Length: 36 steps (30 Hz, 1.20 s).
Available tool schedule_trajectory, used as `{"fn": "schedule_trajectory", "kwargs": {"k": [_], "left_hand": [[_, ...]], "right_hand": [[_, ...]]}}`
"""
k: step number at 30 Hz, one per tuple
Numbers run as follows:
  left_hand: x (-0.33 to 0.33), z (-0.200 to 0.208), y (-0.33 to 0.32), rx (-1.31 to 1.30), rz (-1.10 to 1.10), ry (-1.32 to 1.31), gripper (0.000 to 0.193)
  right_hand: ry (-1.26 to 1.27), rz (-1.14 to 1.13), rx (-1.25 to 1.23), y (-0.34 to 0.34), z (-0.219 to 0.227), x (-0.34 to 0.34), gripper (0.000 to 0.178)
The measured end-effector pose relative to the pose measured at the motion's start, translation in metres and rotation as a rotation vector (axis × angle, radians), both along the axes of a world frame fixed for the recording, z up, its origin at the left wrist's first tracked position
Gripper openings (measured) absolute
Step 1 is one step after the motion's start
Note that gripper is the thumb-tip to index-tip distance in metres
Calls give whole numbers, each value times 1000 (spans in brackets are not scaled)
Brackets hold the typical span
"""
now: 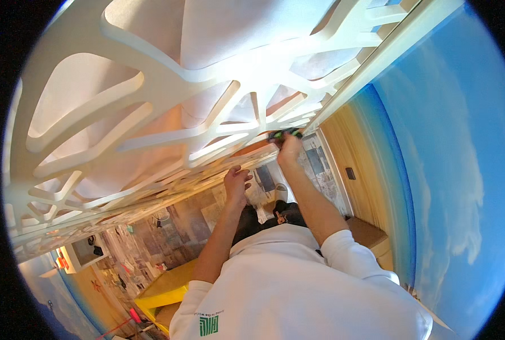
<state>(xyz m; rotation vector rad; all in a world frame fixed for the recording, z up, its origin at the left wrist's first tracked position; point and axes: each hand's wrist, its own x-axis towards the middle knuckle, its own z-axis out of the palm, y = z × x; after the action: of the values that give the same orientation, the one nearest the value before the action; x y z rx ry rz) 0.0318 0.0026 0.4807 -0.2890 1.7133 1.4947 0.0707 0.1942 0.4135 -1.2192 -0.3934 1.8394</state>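
A large white lattice panel [201,85] with branching cut-outs spans the upper part of the view, with pale sheeting [252,34] behind its openings. My right hand [289,148] is closed on a small black-and-green object [276,136], which is blurred and partly covered by my fingers. It is at the panel's lower edge, near the corner by the wall; whether it touches the panel I cannot tell. My left hand [238,181] holds nothing. Its fingers are loosely bent and apart, below the panel's edge and left of my right hand.
On the right rises a wall [434,141] painted with sky and beach, with a small dark fitting [350,173]. Below are a patchwork-patterned floor [190,218], a yellow piece of furniture [167,292], a white open box [85,252] and a brown padded seat [367,232].
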Motion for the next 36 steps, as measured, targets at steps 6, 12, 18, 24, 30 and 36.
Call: {"fn": "schedule_trajectory", "kwargs": {"k": [6, 12, 18, 24, 30, 36], "left_hand": [[-4, 3, -10, -22, 90, -1, 45], [-4, 2, -15, -18, 145, -64, 44], [-16, -7, -23, 258, 364, 8, 37], [-35, -20, -33, 346, 473, -45, 37], [-42, -53, -45, 258, 1050, 219, 30], [-89, -50, -51, -235, 917, 543, 29]], "right_hand": [[-272, 342, 97, -74, -11, -45, 16], [-128, 505, 36, -91, 25, -19, 16], [-120, 904, 256, -122, 47, -51, 15], [-280, 1071, 221, -133, 24, -56, 35], [-577, 1320, 584, -127, 27, -16, 28], [-499, 1276, 908, -80, 93, -9, 19]]}}
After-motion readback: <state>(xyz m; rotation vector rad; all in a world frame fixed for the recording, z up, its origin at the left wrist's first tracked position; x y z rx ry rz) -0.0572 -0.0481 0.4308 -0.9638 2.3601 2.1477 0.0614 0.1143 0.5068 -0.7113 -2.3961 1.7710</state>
